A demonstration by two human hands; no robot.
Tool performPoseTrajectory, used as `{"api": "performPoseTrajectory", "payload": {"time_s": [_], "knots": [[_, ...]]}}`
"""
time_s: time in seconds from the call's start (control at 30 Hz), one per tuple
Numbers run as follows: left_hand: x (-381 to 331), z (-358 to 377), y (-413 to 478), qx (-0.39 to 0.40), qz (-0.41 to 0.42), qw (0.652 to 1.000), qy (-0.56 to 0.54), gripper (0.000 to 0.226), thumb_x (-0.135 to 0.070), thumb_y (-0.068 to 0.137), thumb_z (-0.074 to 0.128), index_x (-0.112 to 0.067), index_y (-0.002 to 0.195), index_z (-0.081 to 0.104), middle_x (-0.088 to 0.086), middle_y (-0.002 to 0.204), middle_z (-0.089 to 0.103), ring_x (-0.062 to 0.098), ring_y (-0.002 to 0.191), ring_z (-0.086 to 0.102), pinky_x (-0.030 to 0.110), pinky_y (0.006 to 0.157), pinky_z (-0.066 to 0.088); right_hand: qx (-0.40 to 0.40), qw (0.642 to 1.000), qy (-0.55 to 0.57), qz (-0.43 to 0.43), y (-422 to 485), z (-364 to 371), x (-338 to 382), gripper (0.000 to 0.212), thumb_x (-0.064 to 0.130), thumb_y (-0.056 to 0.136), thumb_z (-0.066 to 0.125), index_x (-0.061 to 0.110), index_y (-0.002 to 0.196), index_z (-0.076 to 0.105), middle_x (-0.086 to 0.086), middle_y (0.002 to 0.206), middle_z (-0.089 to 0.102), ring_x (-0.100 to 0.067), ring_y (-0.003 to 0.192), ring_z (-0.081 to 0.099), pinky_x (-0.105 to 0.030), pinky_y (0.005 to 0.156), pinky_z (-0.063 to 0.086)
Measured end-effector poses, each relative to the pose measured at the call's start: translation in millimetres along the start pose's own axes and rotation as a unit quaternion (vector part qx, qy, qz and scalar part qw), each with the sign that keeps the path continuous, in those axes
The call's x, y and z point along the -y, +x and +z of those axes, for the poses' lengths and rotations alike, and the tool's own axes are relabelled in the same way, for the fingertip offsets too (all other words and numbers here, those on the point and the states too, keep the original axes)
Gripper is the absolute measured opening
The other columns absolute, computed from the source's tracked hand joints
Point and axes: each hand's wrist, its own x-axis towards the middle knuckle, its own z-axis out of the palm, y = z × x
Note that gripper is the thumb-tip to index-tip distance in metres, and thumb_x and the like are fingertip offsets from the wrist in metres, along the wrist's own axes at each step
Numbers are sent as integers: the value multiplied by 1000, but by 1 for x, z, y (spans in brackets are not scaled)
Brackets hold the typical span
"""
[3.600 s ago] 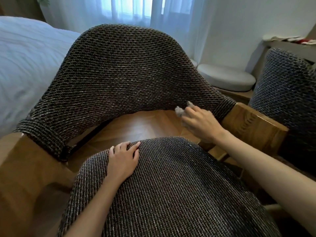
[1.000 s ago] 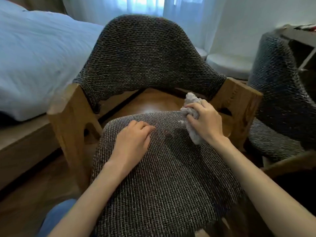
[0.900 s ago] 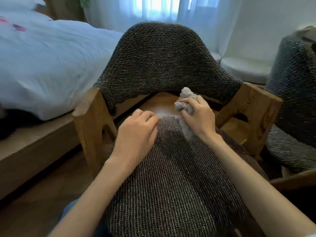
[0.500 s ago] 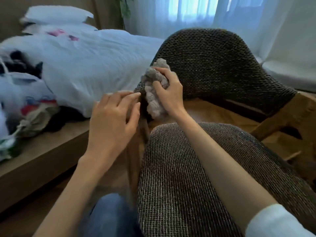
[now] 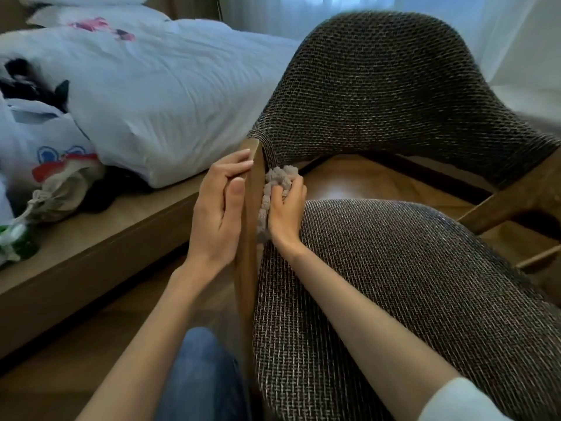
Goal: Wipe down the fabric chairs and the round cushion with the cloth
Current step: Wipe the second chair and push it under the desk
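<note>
A dark woven fabric chair with wooden arms fills the right half of the view. Its curved backrest rises at the top. My right hand grips a grey fluffy cloth and holds it against the inner side of the chair's left wooden arm, just under the backrest's lower left corner. My left hand rests on the outer side of that arm, fingers extended along the wood. The round cushion is out of sight.
A bed with a white duvet stands at the left on a low wooden platform. Plastic bags and clothing lie on the platform's edge. Wooden floor shows under the chair. My knee in blue jeans is at the bottom.
The view turned left. My right hand brought the cloth down from the backrest's left edge to the inner side of the left arm. My left hand settled on the arm's outer side.
</note>
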Motion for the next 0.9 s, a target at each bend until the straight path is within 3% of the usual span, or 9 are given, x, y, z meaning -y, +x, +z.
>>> {"api": "performPoseTrajectory", "payload": {"time_s": [0.1,0.17,0.27,0.33,0.43,0.57,0.67,0.8,0.9], "knots": [[3,1,-1,7,2,1000,-22,48,-49,101,26,-15,121,52,7,136,52,15,130,47,30,109,35,-7,996,62,-66,0,-6,31,5,16,91,47,17,95,49,-8,101,56,-19,92,54,-37,86,45],[5,1,-2,15,2,999,-34,52,-52,100,23,-15,124,50,7,137,50,15,132,45,28,109,34,4,990,79,-115,1,-12,56,6,19,85,47,22,89,51,-1,89,59,-13,83,55,-32,80,47],[7,1,-6,24,-9,998,-62,48,-55,99,19,-26,129,44,-1,139,47,15,133,43,28,111,33,34,983,97,-154,-9,-20,81,9,19,85,49,27,87,51,5,82,57,-9,78,53,-32,75,47],[5,2,-8,19,-14,996,-83,44,-49,98,18,-29,130,40,-4,137,46,10,131,44,23,108,34,47,987,74,-138,-25,-21,78,7,23,85,49,29,88,51,-4,90,59,-21,85,56,-44,80,49],[3,4,-8,11,-20,995,-102,46,-35,98,16,-11,129,39,2,136,45,4,130,43,17,106,33,49,994,55,-78,-53,-20,51,5,32,83,46,31,88,47,-14,96,59,-30,87,57,-50,80,49],[2,6,-10,3,-38,993,-108,47,-29,98,16,-5,129,40,9,138,44,6,132,40,19,106,33,83,996,21,-30,-96,-29,12,13,20,88,46,29,82,39,-12,90,52,-18,76,48,-34,68,43],[-2,7,-11,-6,-46,993,-112,45,-28,98,16,-6,129,41,6,137,44,3,130,41,17,103,35,99,995,3,-18,-104,-33,7,12,19,87,45,28,83,39,-10,92,50,-14,77,45,-29,71,39],[3,7,-10,-5,-52,991,-125,46,-35,99,20,-6,127,43,6,135,46,9,131,42,23,107,33,32,995,58,-78,-89,-26,47,5,21,86,47,22,91,44,-12,97,54,-18,84,51,-37,76,45],[4,5,-10,8,-59,988,-142,49,-41,99,23,-6,126,43,2,134,46,8,131,42,23,107,33,27,989,54,-134,-87,-27,59,10,11,91,52,12,99,47,-12,101,52,-10,84,49,-26,76,43]]}}
